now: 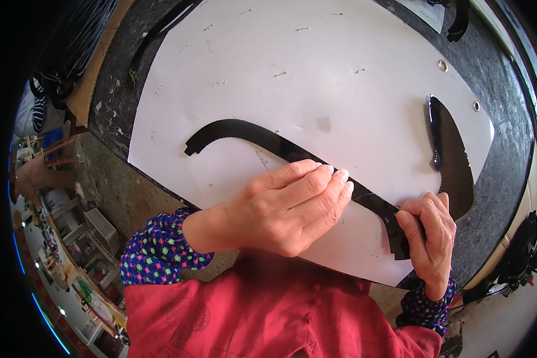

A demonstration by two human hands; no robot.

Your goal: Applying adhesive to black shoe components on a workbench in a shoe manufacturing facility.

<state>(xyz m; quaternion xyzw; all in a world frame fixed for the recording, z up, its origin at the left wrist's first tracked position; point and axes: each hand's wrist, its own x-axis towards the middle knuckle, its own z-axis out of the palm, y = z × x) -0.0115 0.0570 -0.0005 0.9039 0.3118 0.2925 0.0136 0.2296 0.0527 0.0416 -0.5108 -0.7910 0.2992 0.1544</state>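
A long black curved strip point(249, 132) with notched ends lies slantwise over the white sheet, its hooked end at the left. My left hand point(289, 209) is closed over the strip's middle, fingertips pressed together along its far edge; the thumb is hidden beneath. At the strip's right end, my right hand point(426, 230) is closed with the thumb against its edge, the other fingers curled. Just beyond my right hand stands a second black piece point(456, 158), broad and curved, with a shiny strip along its left side and small notches on its right edge.
The white sheet point(316, 59), with small slits and metal eyelets point(442, 65), covers much of a dark, scuffed table point(110, 110). Another black strip point(155, 33) lies at the far left. A bundle of black strips point(71, 48) rests beside cardboard. A small stool point(100, 230) stands on the floor.
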